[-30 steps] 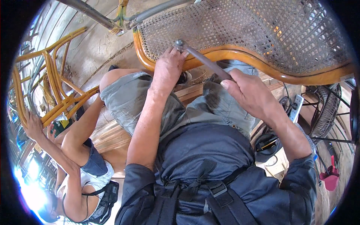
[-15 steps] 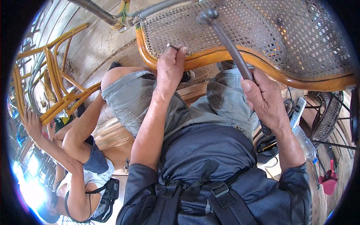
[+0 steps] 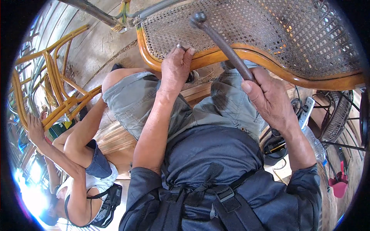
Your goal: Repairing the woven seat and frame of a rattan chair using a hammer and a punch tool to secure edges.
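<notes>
My right hand is closed round the handle of a dark metal ball-ended hammer. The hammer's head hangs above the cane webbing, up and to the right of my left hand. Between the thumb and fingers of that left hand is a short thin metal punch, its blunt end showing; its other end is hidden. The left hand rests at the varnished rattan rim that borders the webbing. This curved panel lies across in front of my knees.
On the left, another person's hand holds a rattan frame. A metal tube crosses the upper left. To the right are a white power strip, a plastic bottle, a dark container and a red scoop.
The hammer's head has swung left, nearer the punch, with my right hand tilting slightly. My left hand stays at the rim, still gripping the punch.
</notes>
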The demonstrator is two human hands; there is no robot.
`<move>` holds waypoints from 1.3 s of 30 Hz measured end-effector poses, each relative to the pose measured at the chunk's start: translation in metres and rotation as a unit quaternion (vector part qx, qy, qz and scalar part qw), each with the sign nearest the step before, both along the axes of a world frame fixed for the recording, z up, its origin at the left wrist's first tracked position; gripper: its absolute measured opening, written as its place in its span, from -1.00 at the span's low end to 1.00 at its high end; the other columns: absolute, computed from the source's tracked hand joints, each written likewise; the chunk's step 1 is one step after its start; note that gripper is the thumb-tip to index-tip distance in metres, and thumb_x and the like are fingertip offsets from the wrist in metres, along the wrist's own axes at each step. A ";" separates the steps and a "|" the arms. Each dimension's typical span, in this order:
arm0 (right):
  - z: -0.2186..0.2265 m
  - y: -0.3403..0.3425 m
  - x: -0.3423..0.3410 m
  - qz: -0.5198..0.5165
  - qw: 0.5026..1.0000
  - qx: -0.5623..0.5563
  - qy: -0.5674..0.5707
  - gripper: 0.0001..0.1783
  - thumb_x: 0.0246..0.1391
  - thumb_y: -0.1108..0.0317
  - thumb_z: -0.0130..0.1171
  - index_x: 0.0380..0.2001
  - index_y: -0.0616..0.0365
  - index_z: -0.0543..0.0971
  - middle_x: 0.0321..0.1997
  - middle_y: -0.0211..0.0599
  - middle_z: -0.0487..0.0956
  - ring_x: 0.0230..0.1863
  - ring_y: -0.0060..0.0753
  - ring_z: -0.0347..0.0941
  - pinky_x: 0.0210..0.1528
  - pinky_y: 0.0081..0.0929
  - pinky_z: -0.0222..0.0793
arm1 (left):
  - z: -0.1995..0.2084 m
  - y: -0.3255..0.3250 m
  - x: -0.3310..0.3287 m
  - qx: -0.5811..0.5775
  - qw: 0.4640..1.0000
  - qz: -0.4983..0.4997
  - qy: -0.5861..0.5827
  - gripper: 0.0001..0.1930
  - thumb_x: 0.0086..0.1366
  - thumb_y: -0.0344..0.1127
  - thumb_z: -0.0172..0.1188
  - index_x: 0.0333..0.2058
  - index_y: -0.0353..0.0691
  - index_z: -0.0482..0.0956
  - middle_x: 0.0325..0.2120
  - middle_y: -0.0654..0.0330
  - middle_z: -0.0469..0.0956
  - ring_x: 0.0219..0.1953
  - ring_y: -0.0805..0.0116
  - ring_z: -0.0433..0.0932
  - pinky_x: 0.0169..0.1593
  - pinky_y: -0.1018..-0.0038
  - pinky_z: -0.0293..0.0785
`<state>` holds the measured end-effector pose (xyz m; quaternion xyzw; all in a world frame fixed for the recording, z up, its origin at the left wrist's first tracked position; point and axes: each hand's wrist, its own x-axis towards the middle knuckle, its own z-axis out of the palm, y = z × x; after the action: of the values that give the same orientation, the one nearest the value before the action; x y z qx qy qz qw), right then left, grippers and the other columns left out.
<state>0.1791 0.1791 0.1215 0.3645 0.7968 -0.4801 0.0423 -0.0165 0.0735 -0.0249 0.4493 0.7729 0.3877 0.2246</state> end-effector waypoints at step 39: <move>-0.086 -0.028 0.041 -0.243 0.956 -0.158 -0.044 -0.61 0.19 0.07 0.01 -0.49 0.19 0.34 -0.73 -0.46 0.32 -0.75 -0.67 0.22 -0.69 -0.59 0.17 | -0.030 -0.081 0.048 -0.027 0.519 0.291 -0.803 -0.79 0.29 -0.11 0.02 -0.32 -0.13 0.42 -0.40 0.29 0.43 -0.34 0.33 0.40 -0.23 0.42 0.38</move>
<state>0.2204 0.1515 0.0352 0.5563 0.5953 -0.5795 0.0169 0.0315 -0.0073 -0.0544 -0.3089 0.3616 0.6070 0.6367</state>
